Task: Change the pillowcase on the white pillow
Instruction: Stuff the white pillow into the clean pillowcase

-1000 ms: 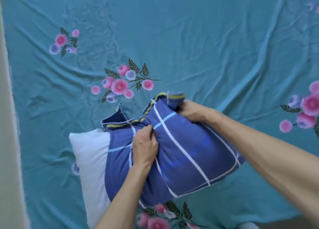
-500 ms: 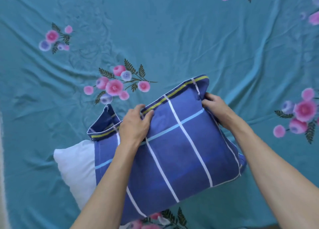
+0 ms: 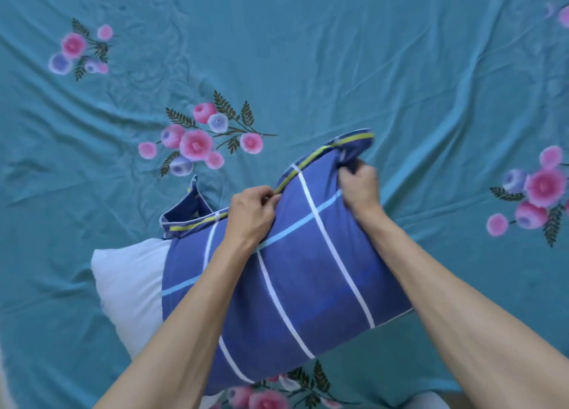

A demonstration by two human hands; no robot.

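Both hands, L (image 3: 251, 213) & R (image 3: 360, 187), pinch pillowcase (image 3: 308, 273) top edge; white pillow (image 3: 129, 288) half out.

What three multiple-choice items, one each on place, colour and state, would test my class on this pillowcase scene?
1. Where does the white pillow stick out of the pillowcase?
A. left end
B. right end
C. far edge

2. What colour is the stripe along the pillowcase's far hem?
A. red
B. yellow-green
C. black

3. How is the left hand?
A. flat on the bedsheet
B. hanging idle
C. gripping the hem

Key: 1 A, white shows at the left; 2 B, hem stripe is yellow-green; 3 C, fingers curl on the hem, as does the right hand.
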